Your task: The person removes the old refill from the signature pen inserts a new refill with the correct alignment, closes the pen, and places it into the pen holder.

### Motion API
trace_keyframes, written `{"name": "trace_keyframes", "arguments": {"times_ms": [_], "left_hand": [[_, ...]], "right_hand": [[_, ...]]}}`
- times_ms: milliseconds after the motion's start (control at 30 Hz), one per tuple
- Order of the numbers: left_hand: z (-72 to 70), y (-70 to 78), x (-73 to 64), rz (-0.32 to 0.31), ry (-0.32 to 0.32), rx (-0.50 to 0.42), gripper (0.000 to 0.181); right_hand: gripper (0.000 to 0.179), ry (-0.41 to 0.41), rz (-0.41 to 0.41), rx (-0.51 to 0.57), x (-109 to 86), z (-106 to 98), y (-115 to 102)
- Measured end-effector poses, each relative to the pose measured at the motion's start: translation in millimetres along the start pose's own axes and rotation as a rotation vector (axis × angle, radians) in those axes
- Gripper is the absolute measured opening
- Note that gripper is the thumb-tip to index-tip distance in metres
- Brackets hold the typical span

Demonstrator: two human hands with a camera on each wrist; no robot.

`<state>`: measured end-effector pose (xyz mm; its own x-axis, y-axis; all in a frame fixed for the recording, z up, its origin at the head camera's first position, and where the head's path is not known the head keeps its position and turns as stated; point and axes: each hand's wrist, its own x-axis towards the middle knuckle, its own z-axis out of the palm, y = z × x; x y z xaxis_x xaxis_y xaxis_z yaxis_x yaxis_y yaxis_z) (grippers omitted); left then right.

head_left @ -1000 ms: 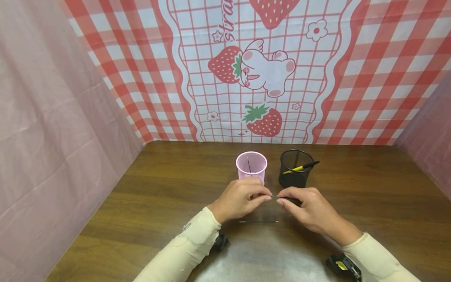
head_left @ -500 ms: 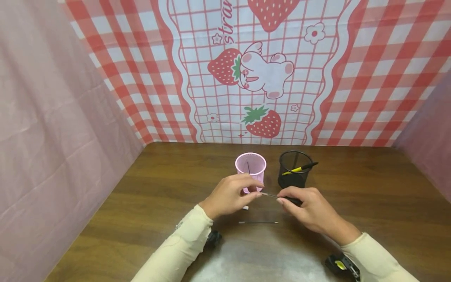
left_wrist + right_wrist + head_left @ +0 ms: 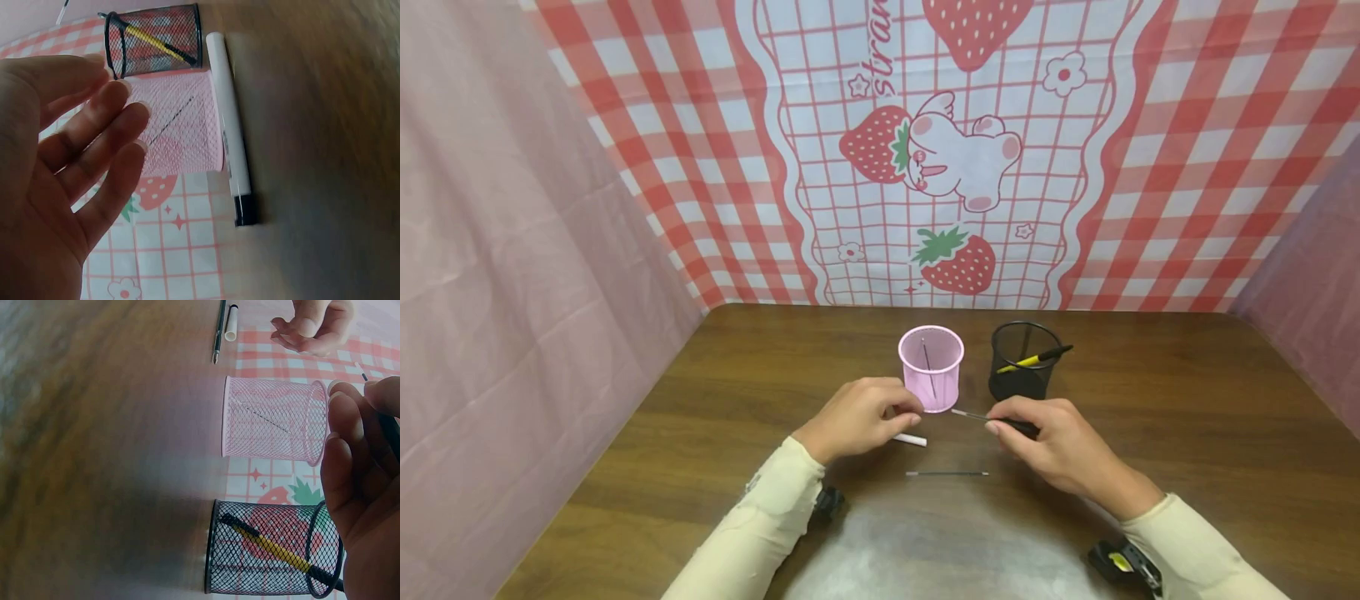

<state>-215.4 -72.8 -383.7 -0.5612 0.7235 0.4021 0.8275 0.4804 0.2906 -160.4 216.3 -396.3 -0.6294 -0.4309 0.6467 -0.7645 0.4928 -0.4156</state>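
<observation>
The left hand [image 3: 861,419], fingers loosely bent and holding nothing, hovers near one white tube [image 3: 913,440] on the table [image 3: 1165,400]. The right hand [image 3: 1067,446] pinches one dark pen [image 3: 1024,428] near one pink cup [image 3: 916,390] and one black cup [image 3: 1017,387]

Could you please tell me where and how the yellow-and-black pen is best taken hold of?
Probably by its black upper end, pinched from above on the person's right: the yellow-and-black pen leans that way in the black mesh cup, so that end juts past the rim while mesh surrounds the lower part.
</observation>
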Motion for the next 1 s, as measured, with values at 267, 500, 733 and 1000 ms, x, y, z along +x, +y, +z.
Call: {"name": "trace_keyframes", "arguments": {"times_ms": [267, 500, 733, 1000], "left_hand": [[-2.8, -7.0, -5.2, -0.049, -0.068, 0.028, 0.009], [-2.1, -6.3, -5.9, -0.093, -0.157, 0.064, 0.01], [0.0, -4.2, -7.5, -0.11, -0.168, 0.085, 0.01], [7.1, -4.1, -7.2, -0.117, -0.2, 0.133, 0.011]], "right_hand": [[0.026, 0.001, -0.001, 0.014, -0.4, 1, 0], [0.025, 0.001, 0.003, 0.01, -0.7, 0, 0], [0.024, -0.006, 0.002, 0.026, 0.3, -1, 0], [0.025, -0.006, 0.009, 0.019, -0.6, -1, 0]]}}
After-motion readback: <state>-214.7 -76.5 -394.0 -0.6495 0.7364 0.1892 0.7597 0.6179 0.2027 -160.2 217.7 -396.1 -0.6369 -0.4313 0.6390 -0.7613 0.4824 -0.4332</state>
